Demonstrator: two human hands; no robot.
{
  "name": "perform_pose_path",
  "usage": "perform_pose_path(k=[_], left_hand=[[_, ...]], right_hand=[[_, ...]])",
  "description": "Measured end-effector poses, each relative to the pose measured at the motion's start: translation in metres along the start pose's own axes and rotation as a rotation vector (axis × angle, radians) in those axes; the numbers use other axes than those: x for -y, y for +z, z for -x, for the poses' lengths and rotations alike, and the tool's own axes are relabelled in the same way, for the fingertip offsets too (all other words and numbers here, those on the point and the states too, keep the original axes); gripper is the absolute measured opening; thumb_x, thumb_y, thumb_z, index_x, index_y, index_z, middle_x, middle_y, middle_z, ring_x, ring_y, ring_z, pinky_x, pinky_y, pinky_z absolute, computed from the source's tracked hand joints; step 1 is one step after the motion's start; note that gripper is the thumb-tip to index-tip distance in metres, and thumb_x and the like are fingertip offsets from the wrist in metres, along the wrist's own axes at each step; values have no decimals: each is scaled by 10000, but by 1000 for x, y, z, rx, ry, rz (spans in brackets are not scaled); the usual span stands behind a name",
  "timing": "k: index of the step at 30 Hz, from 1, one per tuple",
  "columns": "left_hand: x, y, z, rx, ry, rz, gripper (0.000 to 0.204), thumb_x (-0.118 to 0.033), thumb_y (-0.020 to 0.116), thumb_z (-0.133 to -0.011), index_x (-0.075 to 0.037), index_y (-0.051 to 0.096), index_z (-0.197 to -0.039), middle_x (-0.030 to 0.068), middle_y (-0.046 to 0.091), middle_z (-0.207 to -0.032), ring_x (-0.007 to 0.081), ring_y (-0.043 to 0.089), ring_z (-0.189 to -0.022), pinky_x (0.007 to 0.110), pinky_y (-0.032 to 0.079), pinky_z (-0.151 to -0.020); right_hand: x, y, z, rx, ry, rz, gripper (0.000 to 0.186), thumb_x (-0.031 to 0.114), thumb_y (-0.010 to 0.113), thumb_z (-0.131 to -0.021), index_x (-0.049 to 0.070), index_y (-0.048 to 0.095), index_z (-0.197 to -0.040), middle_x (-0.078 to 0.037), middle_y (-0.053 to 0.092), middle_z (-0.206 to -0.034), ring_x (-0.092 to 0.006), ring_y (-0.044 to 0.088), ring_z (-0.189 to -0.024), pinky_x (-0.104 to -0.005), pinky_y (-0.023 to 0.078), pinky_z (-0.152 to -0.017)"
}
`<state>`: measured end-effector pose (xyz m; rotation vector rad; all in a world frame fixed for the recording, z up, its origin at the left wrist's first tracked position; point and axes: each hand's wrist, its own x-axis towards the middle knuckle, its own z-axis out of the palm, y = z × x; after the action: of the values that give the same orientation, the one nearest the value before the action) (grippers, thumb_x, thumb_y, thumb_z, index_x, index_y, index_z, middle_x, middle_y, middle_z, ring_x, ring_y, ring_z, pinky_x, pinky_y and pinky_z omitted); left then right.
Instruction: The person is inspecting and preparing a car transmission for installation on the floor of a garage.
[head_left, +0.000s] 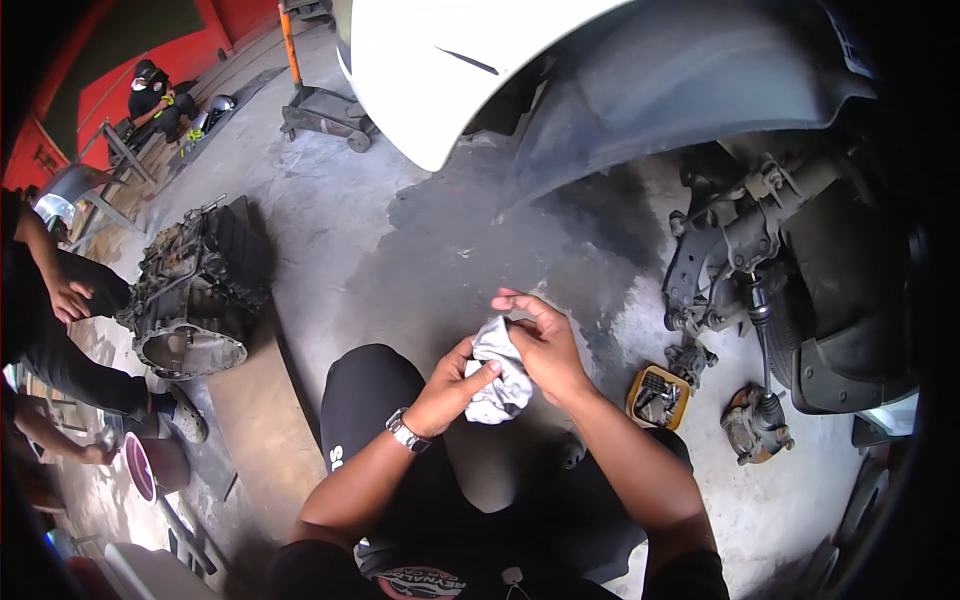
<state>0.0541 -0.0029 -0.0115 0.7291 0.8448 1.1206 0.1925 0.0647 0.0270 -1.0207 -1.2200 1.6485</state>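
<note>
A crumpled light grey rag [499, 385] is bunched between my two hands, above my lap. My left hand [447, 388], with a metal watch on its wrist, grips the cloth from its left side, thumb laid across the front. From the right, my right hand [545, 350] has its fingers curled over the upper end of the rag, one fingertip poking out above it. Whether something is wrapped inside the cloth is hidden.
At right are a car's suspension parts [750, 230], a hub on a drive shaft [757, 425] and a yellow tray [658, 398] of small parts. A gearbox [195, 290] stands on a board [262, 420] at left, near co-workers and a bucket [158, 466]. Ahead hangs a white car panel [420, 80].
</note>
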Motion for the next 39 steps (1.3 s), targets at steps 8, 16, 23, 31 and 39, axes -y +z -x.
perform_pose_path(k=[8, 16, 23, 31, 39], left_hand=[[9, -14, -18, -373, 73, 125, 245, 14, 569, -845, -73, 517, -1068, 0, 583, -943, 101, 593, -856, 250, 497, -732], [8, 1, -20, -207, 46, 220, 129, -68, 564, -893, -28, 572, -1016, 20, 633, -892, 84, 610, -792, 217, 514, -746], [14, 1, -20, -307, 231, 174, 100, -32, 611, -855, -7, 590, -949, 43, 646, -859, 68, 615, -742, 186, 514, -682], [17, 7, -13, -159, 184, 99, 358, -87, 530, -916, -8, 478, -1261, 50, 579, -1188, 124, 519, -1116, 279, 388, -965], [16, 18, -11, -11, 355, 99, 488, 3, 518, -896, -31, 366, -1358, 103, 452, -1345, 157, 416, -1247, 307, 365, -1008]], right_hand=[[18, -17, 7, 67, -144, 541, 406, 179, 607, -847, 16, 520, -1209, -149, 523, -1238, -198, 569, -981, -286, 463, -815], [-9, -20, 1, 184, -102, 686, 385, 152, 579, -841, 18, 528, -1197, -199, 608, -1080, -316, 604, -981, -346, 459, -850], [-3, -8, 7, 171, -272, 694, 300, 72, 626, -794, 10, 597, -1087, -175, 649, -964, -277, 642, -891, -322, 484, -775], [-15, -17, -8, 2, -476, 869, 186, 31, 620, -776, -11, 629, -956, -167, 661, -862, -243, 660, -785, -308, 489, -707], [1, -18, -18, 10, -261, 569, 157, 40, 546, -868, -40, 614, -984, -41, 639, -831, -93, 545, -769, -255, 457, -708]])
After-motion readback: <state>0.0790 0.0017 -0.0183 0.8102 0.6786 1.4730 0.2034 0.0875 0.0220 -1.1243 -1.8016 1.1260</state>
